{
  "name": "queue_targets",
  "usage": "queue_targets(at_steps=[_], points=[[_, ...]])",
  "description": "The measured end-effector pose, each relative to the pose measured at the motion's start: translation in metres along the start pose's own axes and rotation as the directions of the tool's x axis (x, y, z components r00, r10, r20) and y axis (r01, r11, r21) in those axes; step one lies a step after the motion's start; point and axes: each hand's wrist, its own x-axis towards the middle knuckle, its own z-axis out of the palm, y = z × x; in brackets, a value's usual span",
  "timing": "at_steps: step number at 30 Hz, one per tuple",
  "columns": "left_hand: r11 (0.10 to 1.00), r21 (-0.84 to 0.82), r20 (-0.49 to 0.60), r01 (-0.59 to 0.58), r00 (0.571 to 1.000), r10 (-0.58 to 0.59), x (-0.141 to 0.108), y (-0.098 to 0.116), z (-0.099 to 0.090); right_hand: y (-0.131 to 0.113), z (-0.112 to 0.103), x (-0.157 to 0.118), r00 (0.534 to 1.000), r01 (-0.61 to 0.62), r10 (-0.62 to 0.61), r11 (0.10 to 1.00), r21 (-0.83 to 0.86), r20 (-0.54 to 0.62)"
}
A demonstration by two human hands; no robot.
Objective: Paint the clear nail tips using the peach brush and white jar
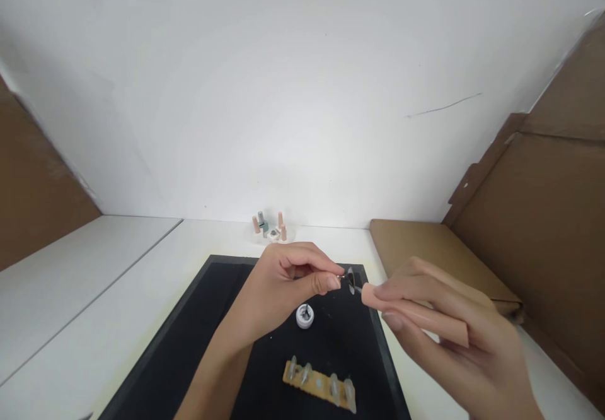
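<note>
My left hand (302,281) is closed, with thumb and forefinger pinching the end of a small, thin holder that carries a dark, partly clear false nail tip (350,280). In my right hand (449,325) I grip a nail polish brush by its smooth pink handle (420,319). The brush end points left, at or very close to the nail tip; whether they touch I cannot tell. Below my left hand a small white jar (305,316) stands open with something dark inside. Nearer to me lies a yellow strip (321,388) with several clear nail tips upright on it.
A black mat (189,344) covers the middle of the white table (118,268). Behind it, a clear tray (259,239) holds several small bottles with pink or grey-green caps. A flat cardboard piece (416,240) lies at right; brown cardboard walls (558,218) flank both sides.
</note>
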Motion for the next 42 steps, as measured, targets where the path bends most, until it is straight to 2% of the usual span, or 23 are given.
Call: queue_targets(at_steps=[17, 22, 25, 30, 36, 42], points=[[0.999, 0.005, 0.0, -0.053, 0.999, 0.053, 0.002, -0.003, -0.005, -0.003, 0.0, 0.001, 1.0, -0.024, 0.023, 0.999, 0.025, 0.014], [0.998, -0.027, -0.021, -0.058, 0.998, 0.058, 0.0, -0.01, -0.007, 0.003, 0.001, -0.008, 0.997, 0.01, -0.009, 1.0, 0.016, -0.082], [0.998, -0.052, -0.036, -0.032, 0.999, 0.031, -0.001, -0.01, -0.007, 0.005, 0.001, -0.011, 0.992, -0.026, 0.026, 1.0, 0.002, -0.126], [0.998, -0.057, -0.034, 0.019, 0.999, -0.021, -0.002, -0.006, -0.007, 0.002, 0.002, -0.01, 0.991, -0.044, 0.047, 0.999, 0.021, -0.129], [1.0, -0.009, -0.043, 0.019, 0.999, -0.019, -0.003, -0.007, -0.006, 0.0, 0.007, -0.009, 0.977, -0.142, 0.145, 0.99, 0.025, -0.159], [0.999, -0.037, -0.041, 0.025, 0.999, -0.026, -0.005, -0.004, -0.005, -0.005, 0.015, -0.006, 0.958, -0.206, 0.218, 0.975, 0.08, -0.185]])
